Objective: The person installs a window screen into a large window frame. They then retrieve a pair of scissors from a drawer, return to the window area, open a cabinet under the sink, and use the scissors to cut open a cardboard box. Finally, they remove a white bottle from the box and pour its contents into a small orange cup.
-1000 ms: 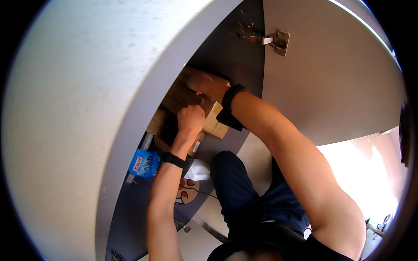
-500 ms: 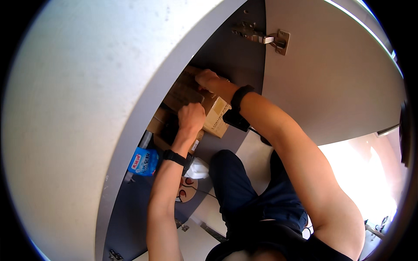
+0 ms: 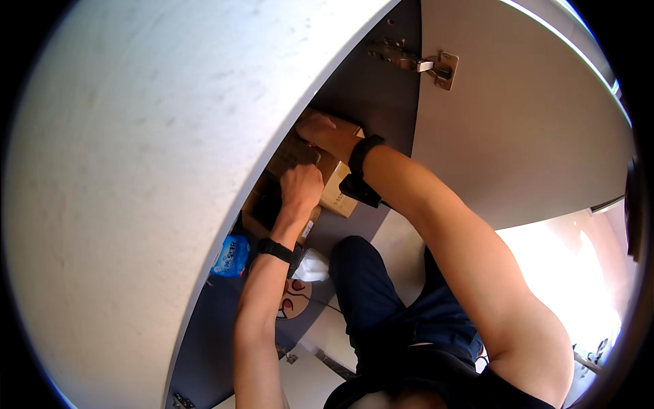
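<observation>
Both arms reach into a low grey cabinet. My left hand [image 3: 302, 184] is closed, knuckles up, at the edge of a dark brown cardboard piece [image 3: 289, 154]; what its fingers hold, if anything, is hidden. Farther in, my right hand [image 3: 319, 129] is over a tan cardboard box [image 3: 337, 195], its fingers dim and partly hidden. Below my left hand stands another open cardboard box [image 3: 310, 225] with something dark inside. Each wrist wears a black strap with a small dark device.
A blue packet [image 3: 231, 256], a white crumpled bag [image 3: 312, 264] and a round patterned piece [image 3: 294, 300] lie nearer on the cabinet floor [image 3: 211, 341]. The pale countertop [image 3: 122, 170] overhangs at left. An open door [image 3: 524, 123] with a metal hinge [image 3: 443, 69] stands at right.
My right hand has moved a little left and deeper into the cabinet. My left hand stays almost in place, still closed. The view has shifted slightly, and the countertop covers more of the blue packet.
</observation>
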The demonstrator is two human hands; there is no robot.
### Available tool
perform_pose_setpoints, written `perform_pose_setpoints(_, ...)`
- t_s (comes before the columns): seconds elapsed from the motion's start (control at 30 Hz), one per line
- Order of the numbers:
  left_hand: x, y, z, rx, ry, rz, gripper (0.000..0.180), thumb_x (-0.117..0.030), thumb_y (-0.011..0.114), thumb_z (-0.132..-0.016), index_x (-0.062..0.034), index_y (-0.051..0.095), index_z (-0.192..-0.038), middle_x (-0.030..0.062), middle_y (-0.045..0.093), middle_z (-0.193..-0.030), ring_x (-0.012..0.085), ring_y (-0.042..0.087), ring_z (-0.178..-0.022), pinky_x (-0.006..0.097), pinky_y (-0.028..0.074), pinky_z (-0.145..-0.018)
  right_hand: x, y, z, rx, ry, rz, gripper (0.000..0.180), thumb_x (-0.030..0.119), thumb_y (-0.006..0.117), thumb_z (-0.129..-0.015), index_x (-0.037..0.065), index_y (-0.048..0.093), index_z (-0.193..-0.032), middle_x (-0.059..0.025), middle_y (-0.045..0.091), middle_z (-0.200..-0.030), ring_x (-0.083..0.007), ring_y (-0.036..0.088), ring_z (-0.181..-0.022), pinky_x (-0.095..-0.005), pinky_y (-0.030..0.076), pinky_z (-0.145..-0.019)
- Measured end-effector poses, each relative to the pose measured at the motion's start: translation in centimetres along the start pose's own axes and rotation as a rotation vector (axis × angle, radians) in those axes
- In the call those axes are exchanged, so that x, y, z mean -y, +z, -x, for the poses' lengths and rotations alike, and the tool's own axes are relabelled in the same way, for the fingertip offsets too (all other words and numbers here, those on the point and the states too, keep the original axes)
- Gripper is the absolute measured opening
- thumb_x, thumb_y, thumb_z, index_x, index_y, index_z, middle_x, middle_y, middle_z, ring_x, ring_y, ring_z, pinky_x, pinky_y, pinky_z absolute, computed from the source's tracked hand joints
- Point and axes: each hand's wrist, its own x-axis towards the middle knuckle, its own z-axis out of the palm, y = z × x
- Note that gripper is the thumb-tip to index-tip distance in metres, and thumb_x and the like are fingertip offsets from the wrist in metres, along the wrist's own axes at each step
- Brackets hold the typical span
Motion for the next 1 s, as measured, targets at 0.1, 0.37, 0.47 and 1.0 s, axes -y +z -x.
perform_pose_setpoints(0.1,0.1,-0.1,0.1,-0.001,-0.011,0.03,0.031,-0.02,0.048,-0.087,0.0022,0.066,-0.074,0.0242,0.064,-0.077,0.0408,0.064,-0.074,0.047,0.053,-0.069,-0.1,0.2,0.2,-0.05,0.081,0.054,0.035,0.03,0.047,-0.087,0.014,0.063,-0.114,-0.0116,0.068,-0.083,-0.0205,0.067,-0.071,-0.0342,0.054,-0.065)
perform_pose_setpoints(0.37,0.0,-0.6,0.4,0.0,-0.031,0.042,0.032,-0.021,0.048,-0.088,0.0026,0.066,-0.075,0.025,0.063,-0.077,0.0414,0.063,-0.074,0.047,0.052,-0.069,-0.2,0.0,0.9,-0.067,0.083,-0.003,0.038,0.029,0.051,-0.083,0.007,0.064,-0.112,-0.0157,0.062,-0.109,-0.0296,0.059,-0.103,-0.0376,0.048,-0.088)
perform_pose_setpoints(0.47,0.1,-0.6,0.5,-0.002,-0.04,0.061,0.033,-0.021,0.048,-0.089,0.003,0.066,-0.075,0.0254,0.063,-0.076,0.0416,0.063,-0.074,0.048,0.052,-0.069,-0.1,-0.5,0.5,-0.062,0.093,0.056,0.033,0.027,0.048,-0.085,0.018,0.066,-0.112,-0.0104,0.067,-0.084,-0.0228,0.066,-0.074,-0.0369,0.053,-0.07)
perform_pose_setpoints(1.0,1.5,0.1,2.2,-0.171,-0.053,0.136,0.036,-0.021,0.05,-0.09,0.0063,0.063,-0.07,0.0264,0.061,-0.067,0.0412,0.062,-0.063,0.047,0.051,-0.062,0.8,-2.9,4.1,0.204,0.185,-0.253,0.031,0.024,0.054,-0.086,0.008,0.06,-0.112,-0.0036,0.051,-0.059,-0.0122,0.042,-0.044,-0.0306,0.036,-0.04)
